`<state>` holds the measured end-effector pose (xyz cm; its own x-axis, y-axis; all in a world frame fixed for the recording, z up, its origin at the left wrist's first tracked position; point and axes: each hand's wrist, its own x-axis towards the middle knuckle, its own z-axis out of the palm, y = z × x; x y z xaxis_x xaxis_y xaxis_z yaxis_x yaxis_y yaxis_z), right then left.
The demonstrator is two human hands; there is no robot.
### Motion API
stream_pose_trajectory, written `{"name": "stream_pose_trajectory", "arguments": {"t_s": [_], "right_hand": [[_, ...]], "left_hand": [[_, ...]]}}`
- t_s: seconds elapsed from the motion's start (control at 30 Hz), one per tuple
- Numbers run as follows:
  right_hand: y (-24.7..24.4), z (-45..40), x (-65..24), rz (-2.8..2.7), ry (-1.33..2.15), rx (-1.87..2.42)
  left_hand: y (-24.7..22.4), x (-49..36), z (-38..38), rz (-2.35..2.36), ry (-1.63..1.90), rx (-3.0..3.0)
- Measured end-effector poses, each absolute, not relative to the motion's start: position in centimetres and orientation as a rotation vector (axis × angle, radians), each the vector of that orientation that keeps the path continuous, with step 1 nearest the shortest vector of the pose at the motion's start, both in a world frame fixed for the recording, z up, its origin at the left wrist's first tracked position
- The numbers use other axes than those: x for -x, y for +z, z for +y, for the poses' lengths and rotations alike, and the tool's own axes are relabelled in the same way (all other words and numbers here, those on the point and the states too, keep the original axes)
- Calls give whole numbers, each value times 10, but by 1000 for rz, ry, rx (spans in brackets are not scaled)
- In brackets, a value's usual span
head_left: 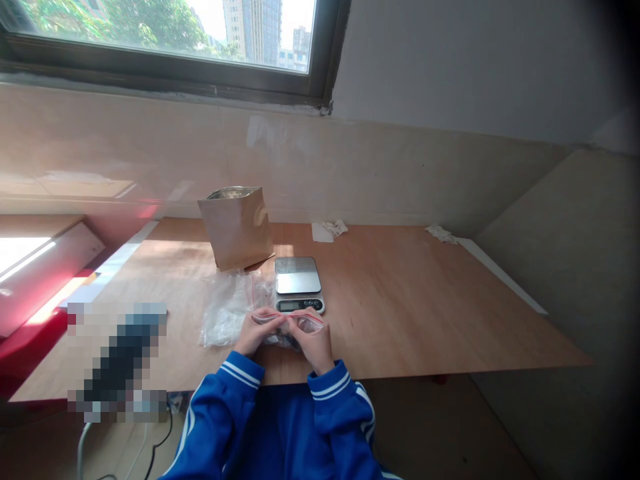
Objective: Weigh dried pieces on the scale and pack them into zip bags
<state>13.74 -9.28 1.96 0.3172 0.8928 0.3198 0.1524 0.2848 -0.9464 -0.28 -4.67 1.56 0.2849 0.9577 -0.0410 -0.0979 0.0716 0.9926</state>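
Observation:
My left hand (258,331) and my right hand (314,340) pinch the red-striped top of a clear zip-lock bag (311,325) near the table's front edge. Their thumbs and fingertips almost meet at the middle of the strip. Something dark sits low in the bag, partly hidden by my hands; its kind I cannot make out. Directly beyond the hands stands a digital scale (298,277) with a bare metal plate and a small display. Left of it lie more clear zip-lock bags (227,307), loosely spread on the wood.
A tall open foil-lined paper bag (237,230) stands behind the clear bags. Crumpled white paper (334,229) lies along the back of the wooden table (400,300). A blurred-out dark object (123,357) sits at the left, with cables (83,447) hanging below it.

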Motion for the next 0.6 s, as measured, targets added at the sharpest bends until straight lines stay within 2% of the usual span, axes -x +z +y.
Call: {"name": "stream_pose_trajectory", "arguments": {"t_s": [0.6], "right_hand": [[18,-94,-136,-1095,775,1169]], "left_hand": [[16,2,-49,921,1077,-1090]]}}
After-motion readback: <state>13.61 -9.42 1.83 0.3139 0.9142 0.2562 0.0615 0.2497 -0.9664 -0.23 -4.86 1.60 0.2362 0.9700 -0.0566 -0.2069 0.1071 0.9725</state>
